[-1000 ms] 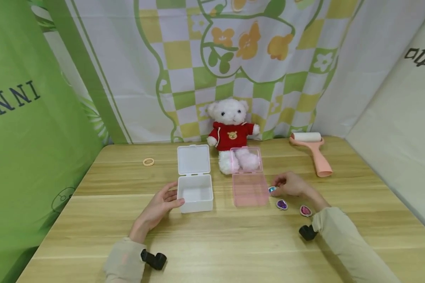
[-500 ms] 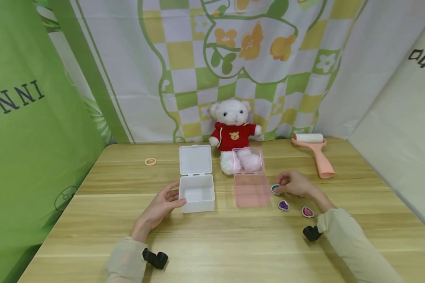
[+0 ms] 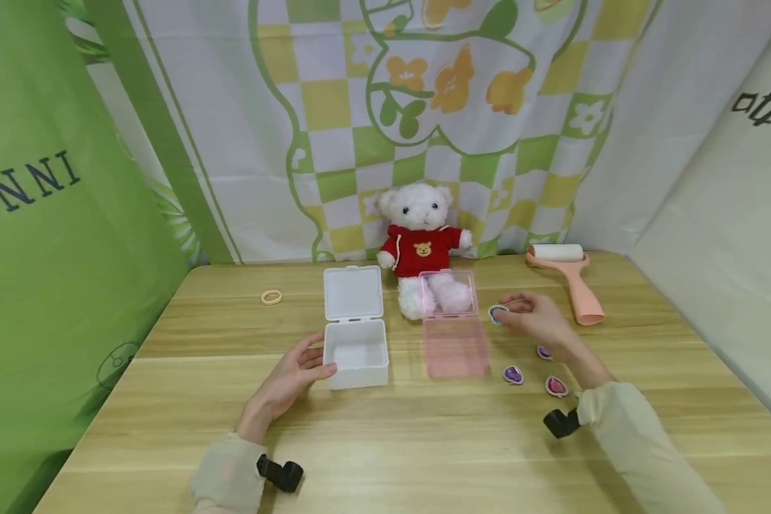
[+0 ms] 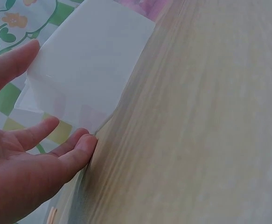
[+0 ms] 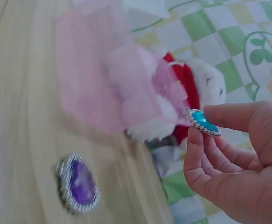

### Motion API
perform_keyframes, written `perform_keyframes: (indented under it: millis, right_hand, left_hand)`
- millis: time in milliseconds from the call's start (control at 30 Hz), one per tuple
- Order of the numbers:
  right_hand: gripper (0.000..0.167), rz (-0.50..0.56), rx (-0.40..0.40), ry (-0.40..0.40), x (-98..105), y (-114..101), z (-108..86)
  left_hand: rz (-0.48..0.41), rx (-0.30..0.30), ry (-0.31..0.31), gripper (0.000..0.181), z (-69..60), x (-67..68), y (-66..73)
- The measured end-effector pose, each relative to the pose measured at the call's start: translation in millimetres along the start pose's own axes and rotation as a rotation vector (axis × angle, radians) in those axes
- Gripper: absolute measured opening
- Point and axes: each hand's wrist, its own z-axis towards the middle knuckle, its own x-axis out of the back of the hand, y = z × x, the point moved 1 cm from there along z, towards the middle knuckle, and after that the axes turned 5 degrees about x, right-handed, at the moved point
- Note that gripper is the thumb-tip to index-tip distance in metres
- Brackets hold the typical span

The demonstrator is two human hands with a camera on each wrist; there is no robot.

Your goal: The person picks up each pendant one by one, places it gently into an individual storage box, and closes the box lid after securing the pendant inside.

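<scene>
My right hand point(image 3: 538, 321) pinches a blue gem charm point(image 5: 205, 123) with a silver beaded rim between thumb and fingertips. It is held up beside the pink see-through box point(image 3: 456, 348), whose lid stands raised. On the table near that hand lie a purple heart-shaped gem charm point(image 3: 512, 375), a pink one point(image 3: 556, 386) and another purple one point(image 3: 543, 352), partly behind the wrist. At the left, a white plastic box point(image 3: 358, 377) stands with its lid up. My left hand point(image 3: 295, 371) touches its left side, thumb at the front corner and fingers loosely extended.
A white teddy bear in a red hoodie point(image 3: 422, 250) sits behind the pink box. The pink lint roller point(image 3: 572, 282) lies at the back right. At the back left is a small pale-orange ring point(image 3: 271, 297). A patterned curtain point(image 3: 334, 107) hangs behind the wooden table.
My right hand has lifted the blue gem charm and moved it toward the back of the table. The second purple charm has come into view by the wrist. My left hand stays at the white box.
</scene>
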Motion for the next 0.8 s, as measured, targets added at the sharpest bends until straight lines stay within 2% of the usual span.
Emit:
perform_keyframes:
  millis: [167,400,800]
  right_hand:
    - [0.053,0.08,-0.007,-0.007,-7,-17,-0.1]
    - [0.048,0.202,0.03,-0.044,-24,-30,5.3]
    - [0.035,0.279,0.056,-0.109,-67,-47,20.1]
  left_hand:
    - [-0.005,0.006,-0.003,0.073,-2.3,-0.4,0.7]
    - [-0.002,0.011,-0.003,0.074,-2.0,0.6,0.1]
    - [0.002,0.016,0.01,0.075,-0.3,0.6,-1.9]
